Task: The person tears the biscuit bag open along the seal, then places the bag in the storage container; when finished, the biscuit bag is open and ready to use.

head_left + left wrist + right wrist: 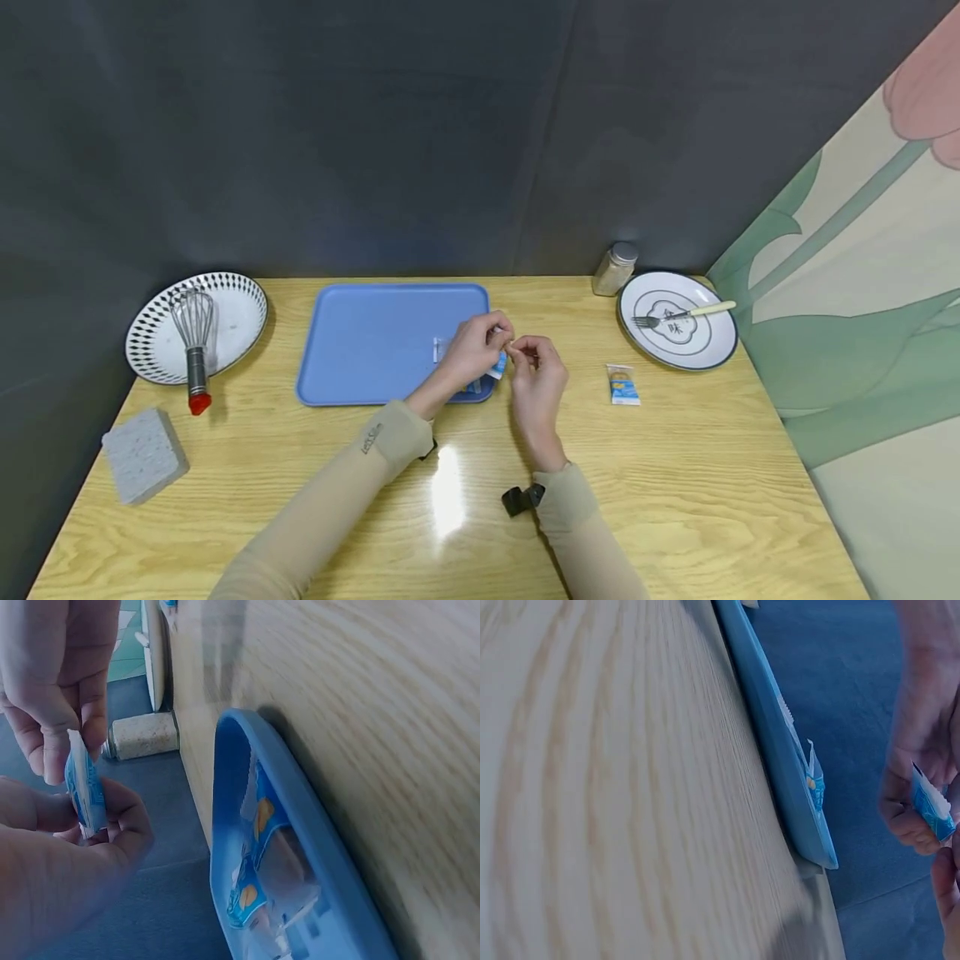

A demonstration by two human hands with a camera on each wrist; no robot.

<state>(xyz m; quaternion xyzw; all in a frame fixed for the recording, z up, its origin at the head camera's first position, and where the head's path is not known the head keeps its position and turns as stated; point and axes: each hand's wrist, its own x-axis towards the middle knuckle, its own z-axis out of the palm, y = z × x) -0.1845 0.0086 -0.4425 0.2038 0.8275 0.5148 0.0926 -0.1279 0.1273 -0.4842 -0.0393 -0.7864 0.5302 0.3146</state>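
Over the right end of the blue tray [375, 333], both hands hold one small blue-and-white snack packet [87, 791]. My left hand [474, 346] grips its body between thumb and curled fingers. With thumb and fingertips, my right hand [538, 383] pinches the packet's upper edge, close against the left hand. Whether the edge is torn cannot be seen. Below, more blue packets [247, 892] with clear wrapping and an orange-yellow picture lie inside the tray. Another such packet [622, 386] lies flat on the table to the right of the hands.
At left, a whisk [195, 350] lies across a patterned plate [247, 304], with a grey block [145, 456] nearer. On the right, a fork [686, 314] rests on a white plate [645, 296] beside a capped jar [615, 269]. A dark wall [375, 142] borders the table's back.
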